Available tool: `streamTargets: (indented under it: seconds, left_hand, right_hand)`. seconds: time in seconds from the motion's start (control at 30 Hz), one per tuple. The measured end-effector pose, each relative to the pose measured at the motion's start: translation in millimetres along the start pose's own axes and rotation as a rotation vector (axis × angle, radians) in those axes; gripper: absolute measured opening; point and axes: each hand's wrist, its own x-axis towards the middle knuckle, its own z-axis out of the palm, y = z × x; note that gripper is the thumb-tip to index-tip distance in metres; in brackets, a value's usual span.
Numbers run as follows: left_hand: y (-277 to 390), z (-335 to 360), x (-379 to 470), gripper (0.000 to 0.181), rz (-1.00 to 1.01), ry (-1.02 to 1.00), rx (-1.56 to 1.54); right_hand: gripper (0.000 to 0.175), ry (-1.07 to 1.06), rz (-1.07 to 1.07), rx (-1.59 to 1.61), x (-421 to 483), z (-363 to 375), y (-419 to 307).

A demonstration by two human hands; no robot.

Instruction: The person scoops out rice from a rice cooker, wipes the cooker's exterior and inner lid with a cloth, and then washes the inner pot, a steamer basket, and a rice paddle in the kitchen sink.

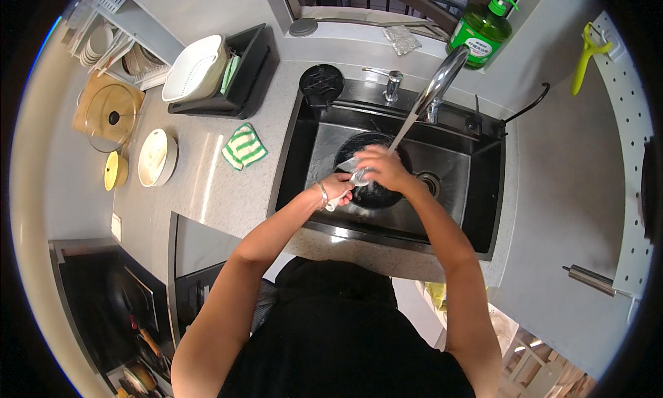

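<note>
My left hand [339, 187] is closed around the pale handle [337, 201] of a utensil whose head I cannot make out under the splashing water. My right hand [382, 167] is at the utensil's wet far end, in the stream from the chrome faucet [444, 80]; its fingers are blurred and partly hide that end, so their grip is unclear. Below both hands a round black pan or basin [370, 198] lies in the dark sink [456, 165], with the drain [429, 184] to its right.
Left of the sink lie a green-striped cloth [245, 146], a white bowl [158, 158] and a black bin [248, 76] holding white baskets [195, 69]. Behind stand a soap dispenser [393, 85], a black round holder [321, 84] and a green pump bottle [480, 34].
</note>
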Motion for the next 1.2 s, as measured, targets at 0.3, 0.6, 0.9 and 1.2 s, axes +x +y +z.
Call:
streamTargets:
  seconds: [0.3, 0.6, 0.9, 1.2]
  left_hand:
    - [9.2, -5.2, -12.1, 0.036, 0.231, -0.153, 0.128]
    - [-1.7, 8.5, 8.6, 0.022, 0.390, -0.048, -0.204]
    - [-10.8, 13.5, 0.6, 0.028, 0.330, -0.142, -0.282]
    - [7.0, 26.2, 47.0, 0.021, 0.273, -0.035, 0.066]
  right_hand:
    - [0.025, -0.024, 0.485, 0.059, 1.4, 7.4, 27.2]
    - [0.019, 0.535, 0.852, 1.849, -1.4, 82.6, -24.0]
    - [0.052, 0.495, 1.005, 0.173, 11.7, 60.3, 9.1]
    - [0.037, 0.318, 0.756, -0.104, -9.4, -6.3, -5.4]
